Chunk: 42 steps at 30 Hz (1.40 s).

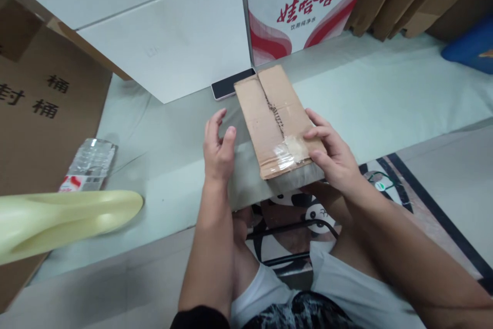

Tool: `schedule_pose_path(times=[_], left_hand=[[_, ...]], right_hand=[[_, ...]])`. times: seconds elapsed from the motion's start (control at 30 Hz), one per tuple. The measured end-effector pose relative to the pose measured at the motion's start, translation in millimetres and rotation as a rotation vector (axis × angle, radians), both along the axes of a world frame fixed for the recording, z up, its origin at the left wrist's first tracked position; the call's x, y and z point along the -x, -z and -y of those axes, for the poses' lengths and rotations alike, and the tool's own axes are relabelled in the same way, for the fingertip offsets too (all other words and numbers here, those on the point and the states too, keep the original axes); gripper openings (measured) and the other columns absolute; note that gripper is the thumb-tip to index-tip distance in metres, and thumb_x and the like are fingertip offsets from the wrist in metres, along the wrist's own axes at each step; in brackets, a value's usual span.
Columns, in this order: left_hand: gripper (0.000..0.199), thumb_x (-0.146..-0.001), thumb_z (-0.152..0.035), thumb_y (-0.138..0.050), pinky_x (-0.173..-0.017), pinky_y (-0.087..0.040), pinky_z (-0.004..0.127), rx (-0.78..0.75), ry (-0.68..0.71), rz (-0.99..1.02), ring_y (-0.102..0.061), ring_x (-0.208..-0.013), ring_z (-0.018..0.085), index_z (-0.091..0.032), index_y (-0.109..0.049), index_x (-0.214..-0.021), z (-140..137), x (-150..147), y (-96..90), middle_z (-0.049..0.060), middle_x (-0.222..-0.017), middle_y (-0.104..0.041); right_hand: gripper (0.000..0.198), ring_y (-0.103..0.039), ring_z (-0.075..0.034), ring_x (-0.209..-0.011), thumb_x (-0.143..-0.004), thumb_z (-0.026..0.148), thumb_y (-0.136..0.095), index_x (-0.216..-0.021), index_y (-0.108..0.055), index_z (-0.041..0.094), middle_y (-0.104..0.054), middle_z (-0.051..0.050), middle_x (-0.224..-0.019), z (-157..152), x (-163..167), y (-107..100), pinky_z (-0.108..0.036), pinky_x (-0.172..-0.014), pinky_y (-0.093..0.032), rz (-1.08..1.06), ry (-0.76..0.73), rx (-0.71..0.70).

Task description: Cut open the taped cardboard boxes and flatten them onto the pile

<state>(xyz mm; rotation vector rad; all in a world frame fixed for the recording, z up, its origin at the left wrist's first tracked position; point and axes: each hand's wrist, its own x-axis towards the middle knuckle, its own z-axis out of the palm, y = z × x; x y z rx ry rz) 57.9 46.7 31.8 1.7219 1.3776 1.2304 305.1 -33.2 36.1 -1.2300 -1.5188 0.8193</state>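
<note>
A small flat brown cardboard box is in front of me at the near edge of the cloth-covered table, tilted in the view. Its top has a ragged seam down the middle, and shiny clear tape crosses the near end. My right hand grips the box's near right side. Whether the box rests fully on the table or is slightly raised, I cannot tell. My left hand is off the box's left side, fingers curved and thumb apart, with nothing in it. Behind the box's far left corner lies a phone with a dark screen.
White cartons and a red-and-white water carton stand along the back. At left are a big brown carton, a clear plastic bottle and a pale yellow curved object. A blue object is at far right.
</note>
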Motion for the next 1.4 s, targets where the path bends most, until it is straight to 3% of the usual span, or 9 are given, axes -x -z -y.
schedule_pose_path(times=[0.13, 0.33, 0.43, 0.57, 0.7, 0.87, 1.03, 1.27, 1.4], left_hand=[[0.063, -0.094, -0.073, -0.043, -0.122, -0.038, 0.051, -0.329, 0.254, -0.086, -0.037, -0.153, 0.033, -0.032, -0.055, -0.141, 5.2, -15.5, -0.7, 0.009, -0.158, -0.046], [0.059, -0.097, -0.071, -0.037, -0.123, -0.035, 0.056, -0.414, 0.306, -0.129, -0.04, -0.149, 0.036, -0.029, -0.058, -0.132, 2.1, -33.1, 16.1, 0.013, -0.157, -0.042], [0.058, -0.097, -0.071, -0.036, -0.122, -0.036, 0.057, -0.409, 0.291, -0.129, -0.041, -0.148, 0.036, -0.028, -0.06, -0.129, 1.2, -33.5, 17.6, 0.013, -0.154, -0.044], [0.06, -0.096, -0.072, -0.034, -0.122, -0.035, 0.057, -0.389, 0.272, -0.145, -0.041, -0.148, 0.036, -0.029, -0.06, -0.129, 2.9, -32.6, 14.0, 0.012, -0.152, -0.046], [0.06, -0.096, -0.073, -0.035, -0.123, -0.035, 0.055, -0.393, 0.264, -0.13, -0.042, -0.147, 0.035, -0.029, -0.06, -0.128, 2.8, -34.1, 13.8, 0.011, -0.152, -0.046], [0.062, -0.096, -0.073, -0.032, -0.121, -0.037, 0.055, -0.415, 0.225, -0.131, -0.044, -0.145, 0.035, -0.028, -0.061, -0.126, 2.0, -37.7, 16.8, 0.012, -0.15, -0.049], [0.058, -0.097, -0.07, -0.033, -0.12, -0.038, 0.054, -0.441, 0.214, -0.104, -0.046, -0.144, 0.034, -0.028, -0.062, -0.126, 3.5, -41.8, 18.3, 0.011, -0.149, -0.05], [0.059, -0.101, -0.064, -0.026, -0.119, -0.041, 0.052, -0.447, 0.08, -0.109, -0.047, -0.143, 0.033, -0.025, -0.063, -0.125, 18.1, -65.7, 16.4, 0.011, -0.149, -0.05], [0.062, -0.101, -0.066, -0.024, -0.119, -0.041, 0.053, -0.461, 0.03, -0.128, -0.048, -0.141, 0.033, -0.024, -0.063, -0.125, 23.2, -77.7, 16.0, 0.011, -0.148, -0.05]], right_hand=[[0.047, -0.03, -0.032, -0.157, -0.09, 0.072, -0.055, -0.107, -0.057, 0.028, -0.038, -0.007, -0.166, -0.3, 1.5, 1.4, -0.057, -0.124, -0.033, -0.017, -0.004, 0.013], [0.042, -0.062, -0.03, -0.126, -0.09, 0.061, -0.042, -0.114, -0.053, 0.028, -0.063, -0.01, -0.138, -13.0, -16.6, 12.8, -0.05, -0.098, -0.054, -0.219, 0.197, 0.077], [0.038, -0.068, -0.029, -0.092, -0.087, 0.051, -0.049, -0.11, -0.061, 0.024, -0.071, -0.011, -0.099, -22.0, -26.1, 20.0, -0.046, -0.08, -0.054, 0.128, 0.36, 0.253], [0.065, -0.066, -0.036, -0.093, -0.083, 0.049, -0.06, -0.14, -0.057, 0.018, -0.072, -0.017, -0.105, -28.2, -24.0, 22.1, -0.047, -0.077, -0.05, 0.678, 0.211, 0.419], [0.074, -0.064, -0.032, -0.076, -0.083, 0.041, -0.058, -0.152, -0.045, 0.018, -0.071, -0.013, -0.088, -31.7, -24.1, 21.7, -0.045, -0.068, -0.049, 0.718, 0.291, 0.463], [0.052, -0.057, -0.021, -0.06, -0.087, 0.033, -0.046, -0.138, -0.052, 0.031, -0.062, -0.001, -0.072, -25.8, -40.1, 19.2, -0.038, -0.061, -0.051, 0.135, 0.349, 0.21], [0.045, -0.066, -0.027, -0.083, -0.087, 0.042, -0.038, -0.127, -0.061, 0.038, -0.062, -0.005, -0.083, -2.6, -53.7, -4.2, -0.05, -0.085, -0.055, -0.336, 0.204, -0.013], [0.03, -0.057, -0.023, -0.07, -0.089, 0.057, -0.058, -0.114, -0.063, 0.042, -0.054, -0.001, -0.076, 14.4, -39.8, -20.0, -0.042, -0.07, -0.05, -0.199, 0.332, -0.248], [0.009, -0.046, -0.018, -0.054, -0.097, 0.04, -0.059, -0.096, -0.068, 0.038, -0.046, 0.001, -0.064, 31.8, -22.1, -26.8, -0.037, -0.052, -0.038, -0.098, 0.385, -0.465]])
